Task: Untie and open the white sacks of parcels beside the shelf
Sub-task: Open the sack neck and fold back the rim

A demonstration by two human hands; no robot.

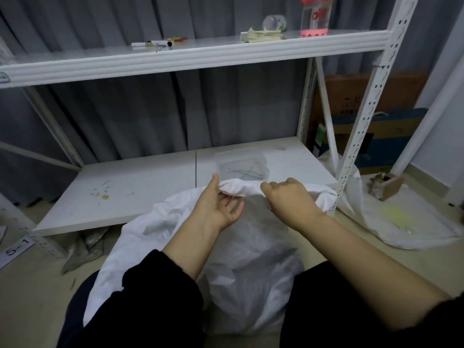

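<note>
the white sack stands on the floor between the person's black-sleeved forearms, right in front of the lower board of the white metal shelf. its mouth is pulled up toward the shelf, and the rolled rim sits at the board's front edge, stretched between the two hands. the left hand is turned palm up at the rim's left end. its thumb is straight and upright against the cloth, and its fingers are relaxed and slightly bent just under the roll, not closed round it. the right hand shows its back to the camera at the rim's right end, with its fingers curled over the cloth and gripping it. the body of the sack falls away below both wrists toward the person. a clear plastic container stands on the lower board just behind the rim, between the hands. a second white sack lies slumped on the floor to the right of the shelf's front upright, well apart from both hands, with a small cardboard box at its far edge. a grey parcel bag lies under the board's left front corner.
</note>
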